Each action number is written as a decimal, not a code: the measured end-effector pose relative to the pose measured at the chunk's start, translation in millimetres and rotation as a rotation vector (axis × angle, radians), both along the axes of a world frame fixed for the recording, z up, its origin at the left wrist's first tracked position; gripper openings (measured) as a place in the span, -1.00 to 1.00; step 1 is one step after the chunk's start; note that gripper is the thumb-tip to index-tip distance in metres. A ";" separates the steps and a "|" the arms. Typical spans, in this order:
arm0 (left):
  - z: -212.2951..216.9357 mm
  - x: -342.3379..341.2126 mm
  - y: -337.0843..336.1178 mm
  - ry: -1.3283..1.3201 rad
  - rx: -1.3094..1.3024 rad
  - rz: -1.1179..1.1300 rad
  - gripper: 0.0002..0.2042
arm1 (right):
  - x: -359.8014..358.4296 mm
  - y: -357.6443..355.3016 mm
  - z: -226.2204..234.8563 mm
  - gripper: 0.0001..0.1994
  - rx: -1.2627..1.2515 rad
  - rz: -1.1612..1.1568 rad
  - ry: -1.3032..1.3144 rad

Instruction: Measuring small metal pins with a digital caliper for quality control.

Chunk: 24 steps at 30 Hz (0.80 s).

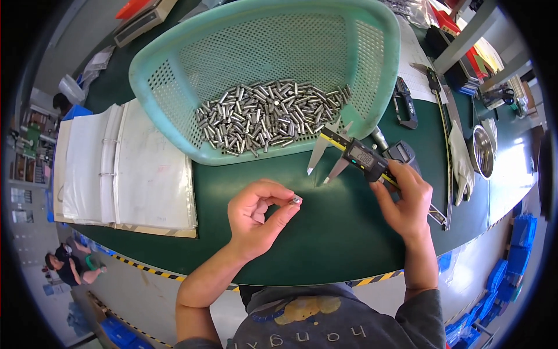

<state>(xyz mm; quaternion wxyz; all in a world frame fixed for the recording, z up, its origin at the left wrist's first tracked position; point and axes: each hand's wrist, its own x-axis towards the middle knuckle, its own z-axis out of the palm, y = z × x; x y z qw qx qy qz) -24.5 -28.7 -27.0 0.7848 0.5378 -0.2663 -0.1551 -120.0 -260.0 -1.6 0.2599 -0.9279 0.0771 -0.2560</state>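
Observation:
Between thumb and forefinger, my left hand (258, 216) pinches a small shiny metal pin (296, 200) above the green table (325, 244). My right hand (406, 200) grips a digital caliper (365, 160) by its slide, near the display. The caliper's jaws are parted and point toward me, with nothing between them. The pin is apart from the jaws, to their left and nearer to me. Just beyond both hands stands a light green perforated plastic basket (174, 136). A heap of short metal pins (267, 116) covers part of its bottom.
An open ring binder (154, 174) with sheets lies at left. Right of the basket are a micrometer (400, 152), another gauge (406, 103) and a long caliper (433, 78). Farther right are white gloves (461, 166) and a metal bowl (482, 151). Another person (72, 262) sits far left.

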 end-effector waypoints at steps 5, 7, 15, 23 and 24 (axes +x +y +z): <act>-1.9 0.6 4.5 -0.058 0.008 -0.012 -0.76 | 0.8 1.3 -2.4 -0.67 -0.007 0.025 -0.016; 1.1 -1.2 4.0 -0.016 -0.001 0.006 -0.73 | 0.9 1.2 -1.9 -0.66 0.008 0.036 -0.012; 0.5 9.4 12.8 0.419 -0.215 -0.192 -0.77 | 0.5 0.4 -3.5 -0.66 0.003 0.038 0.002; -7.2 14.2 13.1 0.892 -0.502 -0.317 -0.82 | 0.8 1.8 -2.4 -0.67 0.023 0.034 0.016; -11.3 14.3 13.4 0.897 -0.545 -0.360 -0.83 | 0.8 1.9 -2.0 -0.67 0.024 0.038 0.020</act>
